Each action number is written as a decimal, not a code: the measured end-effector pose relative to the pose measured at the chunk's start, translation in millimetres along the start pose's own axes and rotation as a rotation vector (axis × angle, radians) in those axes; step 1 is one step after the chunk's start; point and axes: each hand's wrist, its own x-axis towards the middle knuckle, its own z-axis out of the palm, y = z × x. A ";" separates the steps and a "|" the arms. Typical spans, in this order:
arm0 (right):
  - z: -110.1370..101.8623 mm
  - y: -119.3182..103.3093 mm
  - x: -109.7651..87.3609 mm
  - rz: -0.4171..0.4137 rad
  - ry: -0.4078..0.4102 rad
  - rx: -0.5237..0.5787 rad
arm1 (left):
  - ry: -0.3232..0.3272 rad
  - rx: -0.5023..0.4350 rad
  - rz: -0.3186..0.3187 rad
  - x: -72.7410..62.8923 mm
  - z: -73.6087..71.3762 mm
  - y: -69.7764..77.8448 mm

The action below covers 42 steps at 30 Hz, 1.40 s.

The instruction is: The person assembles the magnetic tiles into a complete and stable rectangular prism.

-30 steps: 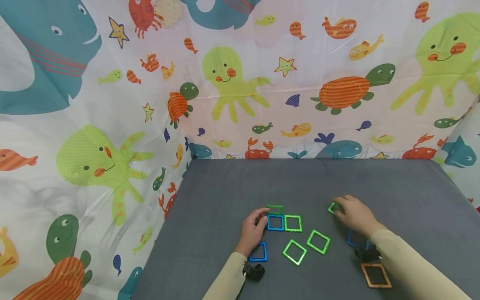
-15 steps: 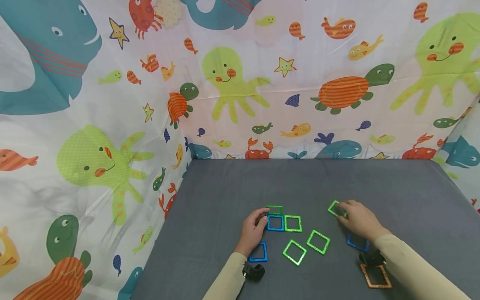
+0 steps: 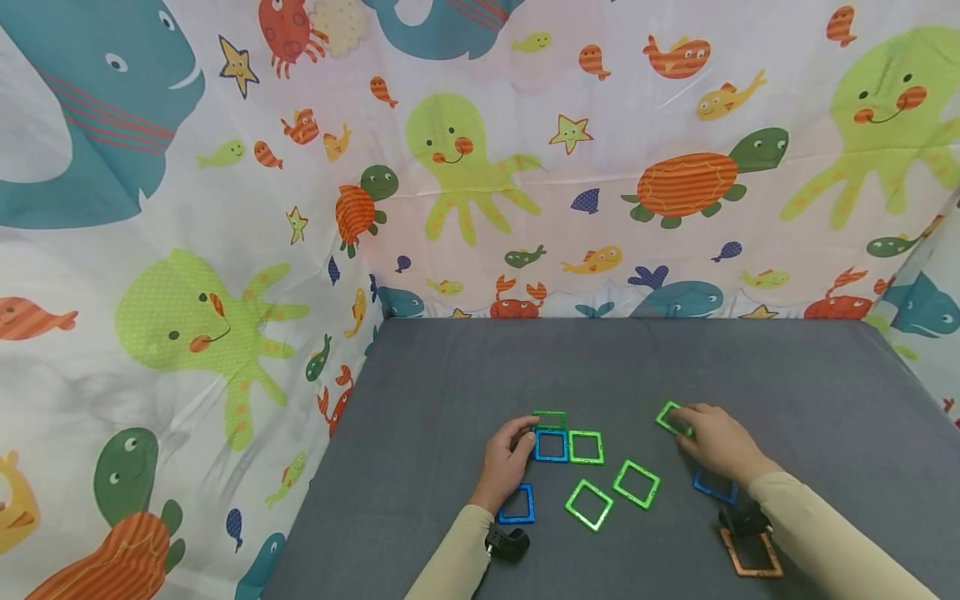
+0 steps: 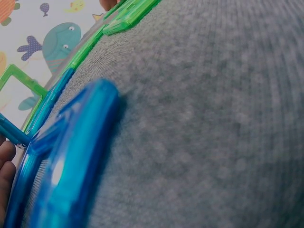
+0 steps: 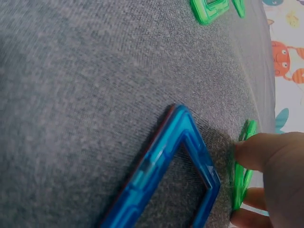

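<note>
Head view: hands well apart, left hand (image 3: 504, 465) just beside a blue square frame (image 3: 552, 460), can't tell if it's gripping, right hand (image 3: 720, 442) pinching a green square frame (image 3: 664, 411) at its fingertips, two loose green frames (image 3: 581, 518) between hands. Left wrist: fingertips next to a raised blue edge (image 4: 13, 131), grip unclear, upright green frame (image 4: 28, 81) just beyond. Right wrist: thumb and fingertips clamped on the green square frame, flat blue frame (image 5: 151, 166) nearer the wrist.

Right hand (image 5: 284, 175) pinches a green frame (image 5: 238, 183). Blue frame (image 5: 151, 166) lies near it on the grey table (image 5: 85, 123), cut off at bottom. Two green pieces (image 5: 203, 15) at top, well apart from the hand. Sea-print curtain (image 5: 281, 59) upper right.
</note>
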 end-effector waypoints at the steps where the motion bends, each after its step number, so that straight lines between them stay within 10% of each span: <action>1: -0.5 -0.1 -0.1 -0.005 0.001 0.006 | -0.003 -0.002 0.004 -0.2 -0.5 -0.2; 42: -13.6 -19.4 16.4 -0.154 0.163 0.060 | -0.001 -0.015 -0.030 -0.5 -2.2 7.2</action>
